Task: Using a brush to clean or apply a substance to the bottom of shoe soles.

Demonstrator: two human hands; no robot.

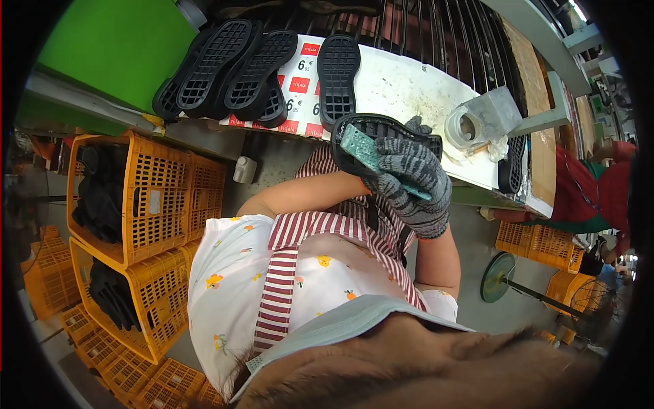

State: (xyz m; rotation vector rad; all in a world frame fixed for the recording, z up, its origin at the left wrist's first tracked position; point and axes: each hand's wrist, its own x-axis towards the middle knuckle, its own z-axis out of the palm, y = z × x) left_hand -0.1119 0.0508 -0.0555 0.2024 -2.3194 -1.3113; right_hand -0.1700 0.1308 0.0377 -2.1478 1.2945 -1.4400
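In front of my chest is a black shoe sole (359,123), tilted, with its rim raised around the inside. My right hand (417,183), in a grey knitted glove, is closed on a teal textured block (362,146) that rests on the sole. My left forearm passes behind the right hand. Of my left hand (417,125) only gloved fingertips show at the sole's far edge, gripping it; the rest is hidden. Just beyond lies another sole (338,75) with a grid pattern, and to its left a group of similar soles (216,67).
A clear plastic container (485,116) and a crumpled white wad (498,148) lie right on the white-covered bench (395,71), beside a further sole (511,167). Metal bars (436,34) run behind. Yellow crates (160,201) holding black pieces stand left. A person in red (579,184) is at right.
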